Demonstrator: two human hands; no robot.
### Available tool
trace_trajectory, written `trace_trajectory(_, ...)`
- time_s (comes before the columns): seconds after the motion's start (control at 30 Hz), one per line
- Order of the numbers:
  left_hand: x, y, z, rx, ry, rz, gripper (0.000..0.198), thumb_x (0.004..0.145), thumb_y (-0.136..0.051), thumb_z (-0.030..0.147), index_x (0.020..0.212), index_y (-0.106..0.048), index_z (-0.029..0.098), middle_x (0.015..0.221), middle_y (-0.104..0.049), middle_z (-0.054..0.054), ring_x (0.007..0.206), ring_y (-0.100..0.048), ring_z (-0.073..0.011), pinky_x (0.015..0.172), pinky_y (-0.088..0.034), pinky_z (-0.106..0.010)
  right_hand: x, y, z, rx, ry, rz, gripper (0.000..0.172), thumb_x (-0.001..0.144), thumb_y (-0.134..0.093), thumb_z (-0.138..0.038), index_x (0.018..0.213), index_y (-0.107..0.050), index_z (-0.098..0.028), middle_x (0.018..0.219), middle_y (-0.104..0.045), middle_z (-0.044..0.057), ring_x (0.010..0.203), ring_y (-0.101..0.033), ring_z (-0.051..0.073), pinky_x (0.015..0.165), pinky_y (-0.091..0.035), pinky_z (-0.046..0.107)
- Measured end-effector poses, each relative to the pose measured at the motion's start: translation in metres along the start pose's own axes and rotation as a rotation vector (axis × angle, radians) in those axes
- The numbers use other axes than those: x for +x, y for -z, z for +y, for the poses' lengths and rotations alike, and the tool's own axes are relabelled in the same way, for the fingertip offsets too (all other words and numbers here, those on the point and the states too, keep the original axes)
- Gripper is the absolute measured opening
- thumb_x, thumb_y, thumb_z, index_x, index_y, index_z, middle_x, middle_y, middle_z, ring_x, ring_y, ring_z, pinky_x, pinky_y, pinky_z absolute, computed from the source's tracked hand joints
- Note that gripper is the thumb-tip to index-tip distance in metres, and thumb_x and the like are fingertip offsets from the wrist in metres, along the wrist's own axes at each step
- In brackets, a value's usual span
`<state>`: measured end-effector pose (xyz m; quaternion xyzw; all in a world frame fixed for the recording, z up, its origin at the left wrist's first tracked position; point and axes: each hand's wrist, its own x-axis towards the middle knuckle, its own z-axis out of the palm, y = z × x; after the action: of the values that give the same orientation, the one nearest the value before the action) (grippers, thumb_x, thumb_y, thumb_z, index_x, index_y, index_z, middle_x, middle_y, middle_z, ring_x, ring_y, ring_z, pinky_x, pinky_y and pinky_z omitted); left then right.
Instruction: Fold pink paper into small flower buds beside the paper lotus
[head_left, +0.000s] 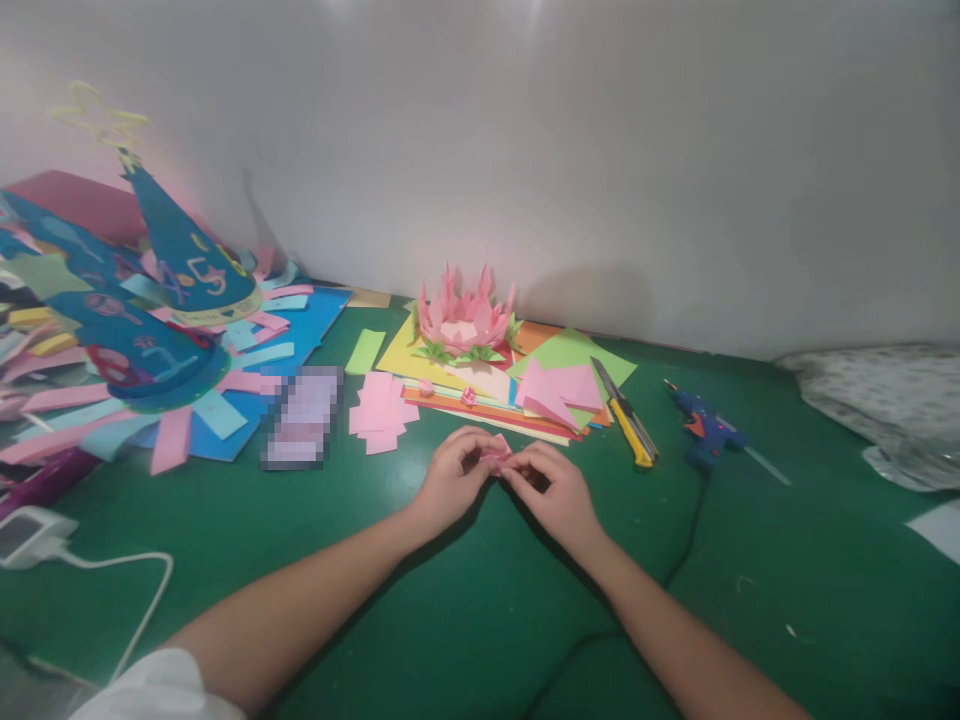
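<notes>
1. On the green table (420,600), just in front of the stack of coloured sheets (420,365), a small pink paper piece (498,451) is held low.
2. The left hand (452,472) pinches its left end, fingers closed on it.
3. The right hand (556,492) pinches the right end likewise.
4. A yellow utility knife (628,420) and a blue glue gun (705,428) lie to the right.
</notes>
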<state>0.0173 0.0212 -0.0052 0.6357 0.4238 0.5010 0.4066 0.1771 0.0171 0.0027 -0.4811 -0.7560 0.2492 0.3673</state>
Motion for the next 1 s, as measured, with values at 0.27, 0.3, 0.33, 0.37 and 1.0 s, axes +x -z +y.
trace_trajectory(0.27,-0.0002,-0.0002,0.0026,0.008,0.020,-0.004,0.012,0.077,-0.057,0.016,0.086,-0.065,0.017,0.089,-0.061,-0.006,0.084,-0.059,-0.0153,0.075,-0.050,-0.030,0.0008,0.0013,-0.0004,-0.013,-0.048,0.015,0.017,0.082,-0.057,-0.029,0.069,-0.062,-0.019,0.063,-0.056,0.000,0.057,-0.050,0.013,0.053,-0.039,0.024)
trace_trajectory(0.3,-0.0004,-0.0004,0.0026,0.009,0.019,-0.010,0.012,0.077,-0.058,0.016,0.086,-0.065,0.017,0.089,-0.061,-0.007,0.084,-0.059,-0.0154,0.075,-0.050,-0.030,0.0009,0.0013,-0.0002,-0.019,-0.050,0.015,0.017,0.081,-0.057,-0.029,0.068,-0.062,-0.019,0.063,-0.056,0.000,0.056,-0.049,0.013,0.053,-0.039,0.024)
trace_trajectory(0.33,-0.0005,-0.0006,0.0027,0.007,0.016,-0.016,0.012,0.077,-0.058,0.017,0.087,-0.065,0.017,0.089,-0.061,-0.007,0.085,-0.059,-0.0155,0.076,-0.050,-0.030,0.0010,0.0013,-0.0001,-0.025,-0.052,0.015,0.017,0.081,-0.057,-0.029,0.068,-0.061,-0.019,0.062,-0.055,0.000,0.056,-0.049,0.013,0.052,-0.038,0.023)
trace_trajectory(0.37,-0.0007,-0.0008,0.0027,0.004,0.014,-0.020,0.012,0.077,-0.058,0.018,0.087,-0.065,0.016,0.090,-0.060,-0.007,0.085,-0.059,-0.0156,0.075,-0.050,-0.030,0.0011,0.0013,0.0000,-0.031,-0.052,0.015,0.017,0.081,-0.058,-0.028,0.067,-0.061,-0.019,0.062,-0.055,-0.001,0.056,-0.049,0.013,0.052,-0.038,0.023)
trace_trajectory(1.0,-0.0010,-0.0003,-0.0012,0.022,-0.019,-0.030,0.011,0.077,-0.058,0.017,0.086,-0.066,0.017,0.088,-0.060,-0.007,0.083,-0.059,-0.0150,0.075,-0.051,-0.030,-0.0003,0.0002,0.0013,-0.039,-0.070,0.036,0.015,0.076,-0.062,-0.026,0.064,-0.057,-0.019,0.060,-0.053,-0.001,0.055,-0.049,0.013,0.051,-0.038,0.023)
